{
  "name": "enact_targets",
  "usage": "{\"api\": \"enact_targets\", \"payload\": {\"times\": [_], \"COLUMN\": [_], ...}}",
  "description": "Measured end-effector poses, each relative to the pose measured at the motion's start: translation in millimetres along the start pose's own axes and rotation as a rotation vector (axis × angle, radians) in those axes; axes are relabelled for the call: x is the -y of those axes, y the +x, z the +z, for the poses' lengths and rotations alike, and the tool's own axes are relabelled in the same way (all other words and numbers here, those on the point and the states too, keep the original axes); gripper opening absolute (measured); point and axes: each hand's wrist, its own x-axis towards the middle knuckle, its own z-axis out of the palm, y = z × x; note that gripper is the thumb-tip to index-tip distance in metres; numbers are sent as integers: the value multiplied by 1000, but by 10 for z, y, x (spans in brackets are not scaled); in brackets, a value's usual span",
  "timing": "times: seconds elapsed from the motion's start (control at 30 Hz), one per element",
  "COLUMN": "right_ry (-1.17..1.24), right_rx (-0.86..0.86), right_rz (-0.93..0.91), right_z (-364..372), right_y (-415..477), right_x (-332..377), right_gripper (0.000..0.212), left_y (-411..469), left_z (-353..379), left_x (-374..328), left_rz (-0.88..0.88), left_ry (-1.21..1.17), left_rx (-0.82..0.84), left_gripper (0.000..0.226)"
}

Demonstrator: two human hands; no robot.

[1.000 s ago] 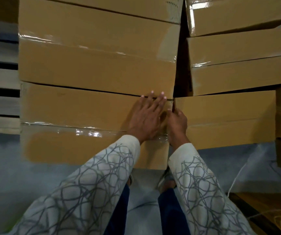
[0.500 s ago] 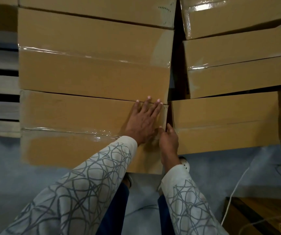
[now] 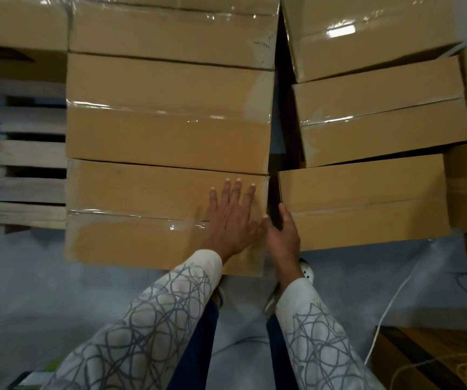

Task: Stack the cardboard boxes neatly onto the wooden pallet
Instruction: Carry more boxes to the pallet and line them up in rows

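Tan boxes [image 3: 167, 136] – pale grey pallet [image 3: 29, 153]; white sleeves [image 3: 153, 313] with grey looping lines, navy trousers [image 3: 195, 350], bluish floor [image 3: 29, 277].

Floor clutter near the feet
A white cord [image 3: 383, 316] trailed over the grey floor [image 3: 58, 291] toward a brown wooden board [image 3: 437, 344] in the lower right corner, where yellowish string [image 3: 463, 370] lay looped.

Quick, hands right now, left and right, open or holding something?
Left hand: open, flat on the near left cardboard box.
Right hand: at the gap beside the near right cardboard box; grip cannot be told.
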Motion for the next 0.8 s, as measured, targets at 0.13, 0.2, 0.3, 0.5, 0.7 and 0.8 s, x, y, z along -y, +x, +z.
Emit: {"api": "enact_targets", "payload": {"times": [0.13,0.2,0.3,0.5,0.7,0.8], "right_ry": [-155,-238,-365,-483,-503,-553], "right_rx": [29,62,117,213,234,247], "right_rz": [-82,-123,-212,-314,-418,-489], "right_z": [-472,-741,-1141,-1791,-2324,-2582], "right_y": [-250,-459,-846,-1647,-2296,-2546], "right_x": [303,467,672,836,928,960], "right_gripper": [61,60,62,64,64,64], "left_y": [-525,-797,-1205,-1904,-2565,-2914], "left_z": [-205,-364,-618,-1004,-1261,-1325], "left_x": [-308,-480,-720,-1130,-1521,-1611], "left_rz": [-45,-67,-99,-138,-175,-216], "left_ry": [-65,-81,-116,-151,-191,-226], "left_rx": [-30,-55,-103,-187,-285,-285], "left_gripper": [77,80,79,83,82,85]}}
